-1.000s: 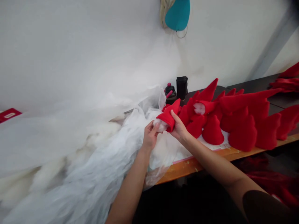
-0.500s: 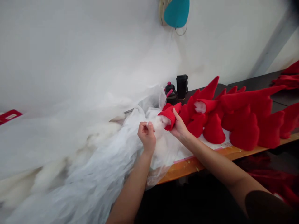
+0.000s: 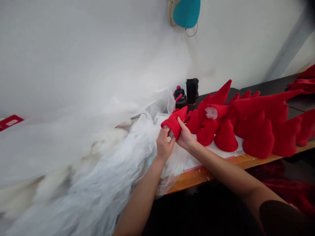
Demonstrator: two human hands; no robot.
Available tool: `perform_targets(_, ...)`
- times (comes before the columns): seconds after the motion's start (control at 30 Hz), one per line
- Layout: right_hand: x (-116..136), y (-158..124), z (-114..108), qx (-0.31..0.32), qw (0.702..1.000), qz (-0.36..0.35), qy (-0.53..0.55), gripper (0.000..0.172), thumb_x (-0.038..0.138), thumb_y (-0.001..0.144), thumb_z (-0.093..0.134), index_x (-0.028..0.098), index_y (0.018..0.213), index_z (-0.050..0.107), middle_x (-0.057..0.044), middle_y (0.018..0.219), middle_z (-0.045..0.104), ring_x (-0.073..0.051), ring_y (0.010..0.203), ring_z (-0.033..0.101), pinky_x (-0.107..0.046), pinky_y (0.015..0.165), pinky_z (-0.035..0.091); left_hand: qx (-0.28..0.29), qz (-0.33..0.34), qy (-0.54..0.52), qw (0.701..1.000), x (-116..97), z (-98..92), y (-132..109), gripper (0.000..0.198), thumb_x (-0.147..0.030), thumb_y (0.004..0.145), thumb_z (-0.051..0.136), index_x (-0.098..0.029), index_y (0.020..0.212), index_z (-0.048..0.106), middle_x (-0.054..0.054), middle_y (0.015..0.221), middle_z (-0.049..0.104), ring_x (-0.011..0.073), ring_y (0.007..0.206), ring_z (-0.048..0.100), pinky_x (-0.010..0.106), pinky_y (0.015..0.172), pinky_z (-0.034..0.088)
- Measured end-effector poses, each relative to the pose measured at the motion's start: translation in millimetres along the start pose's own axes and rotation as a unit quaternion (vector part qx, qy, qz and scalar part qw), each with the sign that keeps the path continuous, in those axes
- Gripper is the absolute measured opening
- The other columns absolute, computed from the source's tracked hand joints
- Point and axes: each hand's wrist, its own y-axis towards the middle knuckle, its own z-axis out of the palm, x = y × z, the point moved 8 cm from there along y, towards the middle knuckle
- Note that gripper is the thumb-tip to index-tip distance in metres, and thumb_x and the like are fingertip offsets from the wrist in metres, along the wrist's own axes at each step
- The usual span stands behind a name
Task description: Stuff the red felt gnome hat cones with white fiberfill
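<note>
Two bare hands hold one red felt cone [image 3: 173, 123] near the middle of the frame, just left of a crowded group of other cones. The left hand [image 3: 164, 146] has its fingers closed on the lower, open end, and the right hand [image 3: 185, 137] pinches the side of the cone, so both grips are together on the felt. A little white shows at the opening, but the fingers hide most of it.

To the right, many red felt cones [image 3: 258, 139] stand on a white sheet [image 3: 240, 144], at the orange wooden table edge [image 3: 204, 175]. One cone with white stuffing [image 3: 211, 113] lies among them. At left and lower left, a big mass of white fibre filling [image 3: 61, 154] lies under thin plastic film [image 3: 152, 134] — it reaches almost to the hands. Behind the cones stand a black tumbler [image 3: 192, 91] and a black bottle [image 3: 180, 97] with pink parts, and a teal object [image 3: 186, 13] hangs on the wall at top centre.
</note>
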Motion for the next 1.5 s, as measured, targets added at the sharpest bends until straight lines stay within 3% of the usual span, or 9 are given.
perform_targets(0.1, -6, -3, 5, 0.007, 0.999, 0.041, 0.029, 0.035, 0.052, 0.085, 0.068, 0.022, 0.102, 0.062, -0.004, 0.094, 0.073, -0.024, 0.103, 0.068, -0.035, 0.084, 0.059, -0.053, 0.003, -0.016, 0.998, -2, -11.6, 0, 0.033, -0.025, 0.077, 0.074, -0.023, 0.11, 0.069, 0.006, 0.096, 0.065, 0.0206, 0.086, 0.063, 0.032, 0.078, 0.054)
perform_targets(0.27, -8, -3, 9, 0.023, 0.996, 0.07, 0.053, 0.034, 0.054, 0.085, 0.067, 0.021, 0.093, 0.064, -0.003, 0.077, 0.07, -0.023, 0.095, 0.068, -0.033, 0.081, 0.058, -0.021, 0.091, 0.015, 0.996, -24, -9.0, 0, 0.028, -0.024, 0.097, 0.047, -0.019, 0.119, 0.065, 0.01, 0.108, 0.068, 0.0205, 0.099, 0.066, 0.034, 0.087, 0.055)
perform_targets(0.43, -11, -6, 15, 0.061, 0.996, 0.052, 0.028, 0.035, 0.054, 0.088, 0.063, 0.024, 0.071, 0.057, 0.002, 0.05, 0.051, -0.022, 0.079, 0.067, -0.035, 0.08, 0.057, -0.054, 0.133, 0.131, 0.981, -27, -7.2, -3, 0.032, -0.021, 0.09, 0.059, -0.017, 0.121, 0.058, 0.012, 0.11, 0.061, 0.0206, 0.097, 0.064, 0.028, 0.072, 0.057)
perform_targets(0.77, -8, -15, 26, 0.104, 0.993, 0.021, -0.057, 0.046, 0.035, 0.072, 0.082, 0.028, 0.111, 0.06, 0.0, 0.103, 0.072, -0.022, 0.099, 0.069, -0.037, 0.09, 0.057, -0.106, 0.051, 0.253, 0.96, -23, -13.8, -1, 0.034, -0.019, 0.082, 0.06, -0.018, 0.114, 0.05, 0.009, 0.098, 0.054, 0.0222, 0.086, 0.059, 0.032, 0.068, 0.051)
perform_targets(0.93, 2, -8, 16, 0.073, 0.995, -0.008, -0.074, 0.032, 0.04, 0.08, 0.077, 0.024, 0.105, 0.064, -0.003, 0.107, 0.072, -0.021, 0.098, 0.069, -0.04, 0.095, 0.057, -0.137, 0.062, 0.174, 0.973, -35, -25.6, 1, 0.05, -0.024, 0.076, 0.068, -0.018, 0.122, 0.048, 0.013, 0.115, 0.054, 0.0224, 0.096, 0.057, 0.029, 0.066, 0.049)
perform_targets(1.13, -11, -12, 26, 0.177, 0.964, 0.03, -0.196, 0.046, 0.054, 0.085, 0.068, 0.023, 0.12, 0.067, -0.008, 0.113, 0.07, -0.027, 0.105, 0.068, -0.044, 0.083, 0.062, -0.139, -0.064, -0.025, 0.988, 5, -36.3, 19, 0.049, -0.04, 0.082, 0.071, -0.021, 0.122, 0.051, 0.009, 0.117, 0.06, 0.0196, 0.102, 0.063, 0.03, 0.086, 0.053)
perform_targets(1.3, 17, -13, 22, 0.126, 0.92, -0.156, -0.335, 0.066, 0.045, 0.079, 0.075, 0.032, 0.14, 0.054, -0.007, 0.143, 0.054, -0.027, 0.119, 0.06, -0.036, 0.081, 0.062, -0.155, -0.09, -0.076, 0.981, 23, -40.8, 22, 0.044, -0.037, 0.074, 0.075, -0.02, 0.109, 0.053, 0.004, 0.099, 0.063, 0.0187, 0.088, 0.064, 0.03, 0.08, 0.053)
perform_targets(1.4, 28, -14, 20, 0.112, 0.888, -0.221, -0.388, 0.048, 0.043, 0.081, 0.071, 0.027, 0.126, 0.062, -0.009, 0.128, 0.062, -0.025, 0.112, 0.062, -0.034, 0.08, 0.059, -0.14, -0.069, -0.111, 0.982, 14, -37.7, 18, 0.045, -0.036, 0.075, 0.074, -0.021, 0.11, 0.051, 0.005, 0.102, 0.061, 0.0198, 0.091, 0.062, 0.032, 0.082, 0.052)
perform_targets(1.5, 31, -13, 16, 0.091, 0.874, -0.237, -0.413, 0.017, 0.037, 0.083, 0.064, 0.022, 0.092, 0.063, -0.004, 0.088, 0.064, -0.017, 0.078, 0.061, -0.028, 0.064, 0.051, -0.106, -0.037, -0.163, 0.98, 1, -33.2, 17, 0.049, -0.045, 0.078, 0.071, -0.022, 0.116, 0.049, 0.009, 0.11, 0.059, 0.0225, 0.099, 0.061, 0.035, 0.087, 0.051)
